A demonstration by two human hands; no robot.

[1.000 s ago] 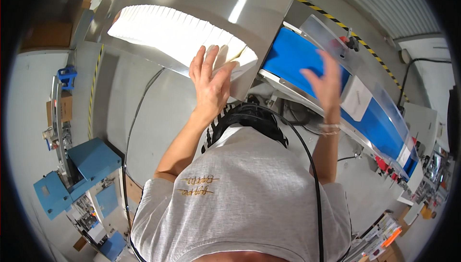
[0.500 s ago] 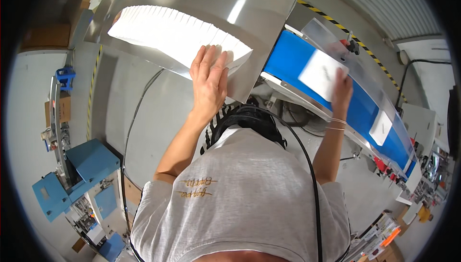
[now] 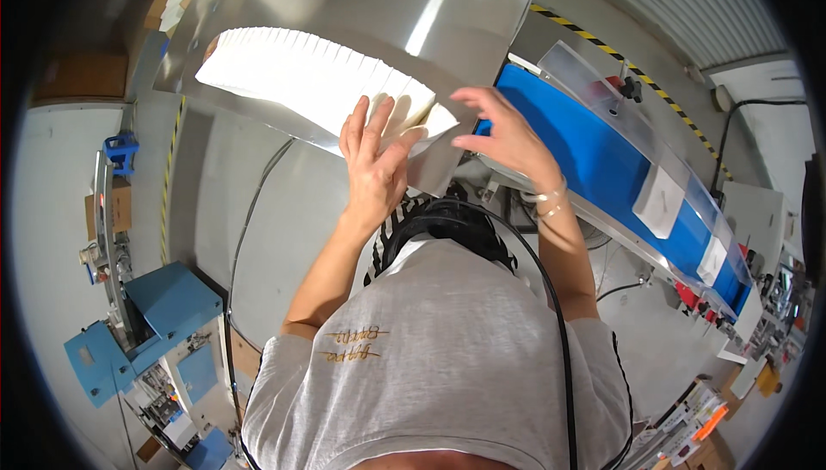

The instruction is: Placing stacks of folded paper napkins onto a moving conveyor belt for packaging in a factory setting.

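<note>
One long fanned row of white sheets (image 3: pixel 301 83) lies on the steel table (image 3: pixel 430 14), its long axis running from the far left down toward the near right end, where both hands meet it. The left hand (image 3: pixel 374 164) rests flat and spread, fingers (image 3: pixel 366 121) unclenched, on the near end of the row, while the right hand (image 3: pixel 503 134) hovers just beside that end with fingers loosely curled and gripping nothing I can make out. Two white packets (image 3: pixel 661 201) ride the blue conveyor belt (image 3: pixel 594 156) to the right, well apart from the hands.
</note>
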